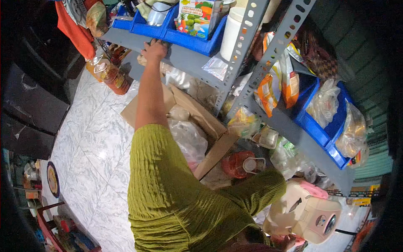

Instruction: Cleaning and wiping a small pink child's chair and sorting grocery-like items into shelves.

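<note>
My left hand [155, 50] reaches up to the grey metal shelf [185, 58], its back to the view, just below the blue plastic bins [195, 44]. A dark patch lies beside its fingers; whether it holds anything is unclear. In the bins are a colourful printed box [198, 19] and a clear plastic cup [159, 14]. Under my left arm is an open cardboard box [217, 148] with a clear plastic bag [189, 138] in it. My right hand [286, 242], partly hidden and dark, is at the lower right beside a cream and pink rice cooker [302, 211]; its grip is unclear.
Bottles of reddish-orange liquid [115, 78] stand on the marble-patterned floor [97, 151]. A red-filled jar [237, 163] is beside the cardboard box. Perforated metal posts [242, 41] rise between the shelves. More blue bins [324, 126] with bagged goods are at right. A white container [231, 34] stands on the shelf.
</note>
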Demonstrator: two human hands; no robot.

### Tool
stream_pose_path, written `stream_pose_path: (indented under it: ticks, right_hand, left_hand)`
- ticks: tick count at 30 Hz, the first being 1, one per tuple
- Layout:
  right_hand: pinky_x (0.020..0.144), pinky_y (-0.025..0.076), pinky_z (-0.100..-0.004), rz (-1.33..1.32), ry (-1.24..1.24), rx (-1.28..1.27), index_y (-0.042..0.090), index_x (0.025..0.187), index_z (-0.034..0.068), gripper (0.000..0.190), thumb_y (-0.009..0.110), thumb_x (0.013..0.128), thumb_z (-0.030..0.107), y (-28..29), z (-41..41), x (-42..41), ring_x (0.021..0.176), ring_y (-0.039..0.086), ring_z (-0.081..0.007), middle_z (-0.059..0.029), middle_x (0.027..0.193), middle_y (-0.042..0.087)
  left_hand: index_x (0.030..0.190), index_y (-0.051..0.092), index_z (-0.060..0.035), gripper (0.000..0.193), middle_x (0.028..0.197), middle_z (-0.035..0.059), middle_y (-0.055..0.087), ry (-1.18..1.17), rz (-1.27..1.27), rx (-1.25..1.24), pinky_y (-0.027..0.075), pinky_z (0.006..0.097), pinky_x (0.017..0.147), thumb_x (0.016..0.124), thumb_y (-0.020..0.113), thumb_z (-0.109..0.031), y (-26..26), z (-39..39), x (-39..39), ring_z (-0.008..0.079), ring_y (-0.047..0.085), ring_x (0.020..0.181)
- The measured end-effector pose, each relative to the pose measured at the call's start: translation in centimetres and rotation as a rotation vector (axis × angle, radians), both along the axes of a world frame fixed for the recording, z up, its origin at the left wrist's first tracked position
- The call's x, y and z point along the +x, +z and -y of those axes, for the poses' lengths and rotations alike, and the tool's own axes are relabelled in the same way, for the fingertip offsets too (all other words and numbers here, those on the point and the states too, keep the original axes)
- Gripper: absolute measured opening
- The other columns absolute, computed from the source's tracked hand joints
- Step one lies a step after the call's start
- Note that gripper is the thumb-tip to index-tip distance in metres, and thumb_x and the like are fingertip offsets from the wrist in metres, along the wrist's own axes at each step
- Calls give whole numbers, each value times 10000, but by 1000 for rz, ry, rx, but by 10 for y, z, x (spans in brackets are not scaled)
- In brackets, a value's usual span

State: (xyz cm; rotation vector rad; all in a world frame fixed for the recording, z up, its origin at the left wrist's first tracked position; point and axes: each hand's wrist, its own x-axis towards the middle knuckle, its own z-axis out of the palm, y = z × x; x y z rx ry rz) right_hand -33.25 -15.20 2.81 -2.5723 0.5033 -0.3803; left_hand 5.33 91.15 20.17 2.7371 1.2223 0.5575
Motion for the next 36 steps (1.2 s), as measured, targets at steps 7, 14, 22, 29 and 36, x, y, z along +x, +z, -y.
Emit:
stream_pose_path:
  ticks: [7, 14, 22, 29, 36]
  right_hand:
    - [809, 452, -349, -177, -127, -91, 651, 902, 23, 257, 687, 654, 77, 0, 10, 15, 827, 600, -248, -120, 891, 651]
    - [742, 396, -413, -346, 24, -375, 641, 887, 15, 248, 645, 705, 184, 59, -59, 36, 728, 581, -300, -116, 849, 661]
    - [838, 357, -407, -292, 14, -225, 642, 1038, 128, 312, 621, 727, 154, 66, -72, 30, 835, 549, -273, -72, 926, 641]
    - [735, 387, -404, -324, 48, -322, 609, 1084, 119, 371, 631, 714, 136, 54, -49, 24, 748, 549, -250, -103, 809, 621]
    - [795, 367, -423, -470, -61, -453, 654, 806, 52, 197, 621, 706, 219, 60, -66, 31, 773, 564, -317, -118, 770, 634]
  left_hand:
    - [1254, 491, -162, 466, 1347, 73, 406, -123, 133, 158, 202, 580, 1007, 837, 445, -364, -48, -19, 10, 386, 281, 1263]
    - [1083, 571, 0, 356, 1152, 205, 538, -396, 663, 265, 220, 467, 1048, 756, 558, -141, -52, 93, -18, 330, 452, 1133]
    - [1141, 518, -6, 412, 1250, 180, 453, -451, 753, 2, 229, 460, 1062, 740, 573, -86, -39, 224, -49, 422, 298, 1230]
    - [1169, 529, -64, 398, 1262, 191, 448, -424, 548, 192, 217, 442, 1067, 773, 532, -100, -47, 117, -48, 374, 346, 1220]
    - [1201, 500, -9, 425, 1316, 245, 379, -194, 591, -31, 293, 402, 1031, 796, 509, -138, -37, 53, -29, 387, 392, 1184]
